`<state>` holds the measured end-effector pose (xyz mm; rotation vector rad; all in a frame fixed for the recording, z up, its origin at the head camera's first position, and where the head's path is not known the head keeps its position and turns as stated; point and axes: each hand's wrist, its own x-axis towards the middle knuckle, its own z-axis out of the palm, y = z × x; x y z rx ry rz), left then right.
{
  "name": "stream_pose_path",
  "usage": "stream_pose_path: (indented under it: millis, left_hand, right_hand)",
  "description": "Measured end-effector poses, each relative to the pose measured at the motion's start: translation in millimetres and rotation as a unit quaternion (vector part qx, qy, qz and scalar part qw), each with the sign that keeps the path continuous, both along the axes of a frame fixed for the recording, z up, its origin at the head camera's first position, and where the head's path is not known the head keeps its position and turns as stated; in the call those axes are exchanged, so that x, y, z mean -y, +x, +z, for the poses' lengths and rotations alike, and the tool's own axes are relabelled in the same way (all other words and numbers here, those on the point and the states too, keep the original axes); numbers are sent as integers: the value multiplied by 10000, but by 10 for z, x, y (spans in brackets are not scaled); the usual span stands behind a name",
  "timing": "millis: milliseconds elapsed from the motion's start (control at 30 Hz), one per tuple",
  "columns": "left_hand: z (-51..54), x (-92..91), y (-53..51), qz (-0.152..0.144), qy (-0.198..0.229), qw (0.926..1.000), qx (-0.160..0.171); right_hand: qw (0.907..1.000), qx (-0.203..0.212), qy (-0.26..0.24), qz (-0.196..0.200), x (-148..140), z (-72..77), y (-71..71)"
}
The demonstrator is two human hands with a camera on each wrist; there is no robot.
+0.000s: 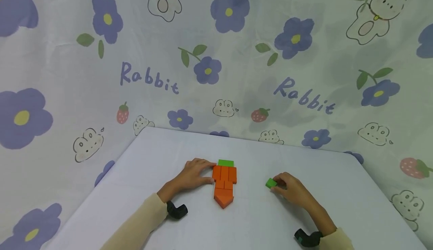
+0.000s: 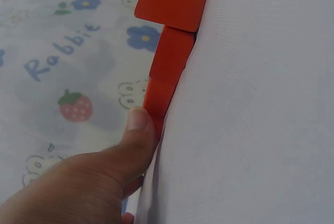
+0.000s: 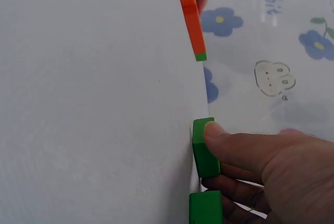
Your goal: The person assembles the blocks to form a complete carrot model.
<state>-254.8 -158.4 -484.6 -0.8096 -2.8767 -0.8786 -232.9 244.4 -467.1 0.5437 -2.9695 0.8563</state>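
Note:
Several flat orange blocks (image 1: 224, 173) lie together on the white table, tapering to a pointed orange block (image 1: 223, 200) at the near end. A green block (image 1: 226, 163) touches their far end. My left hand (image 1: 195, 174) is at the left side of this shape, pinching the leftmost orange block (image 1: 216, 173) between thumb and forefinger. Off to the right, my right hand (image 1: 293, 190) pinches a small green block (image 1: 271, 183) at the table surface. In the right wrist view, another green block (image 3: 206, 208) sits beside the fingers of that hand; whether they touch it I cannot tell.
The white-covered table (image 1: 162, 148) ends at a back edge against a hanging cloth (image 1: 236, 47) printed with flowers and rabbits. Black wrist devices (image 1: 177, 210) are worn on both forearms. White tabletop lies between the orange shape and my right hand.

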Motion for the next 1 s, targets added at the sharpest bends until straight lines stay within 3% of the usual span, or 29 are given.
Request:
stream_pose_path:
  millis: [200,500,1000]
  left_hand:
    - [-26,-22,-11,6,-99,9999,-66]
    - [-72,0,-46,32,-163,9998,-115]
    - [-92,28,-76,24,-189,9997,-154]
  right_hand:
    - [9996,-60,-264,-45,-16,21,21]
    - [9963,-529,-653,190,98,207,-48]
    - [9933,-116,-1145,-90,659,316,-460]
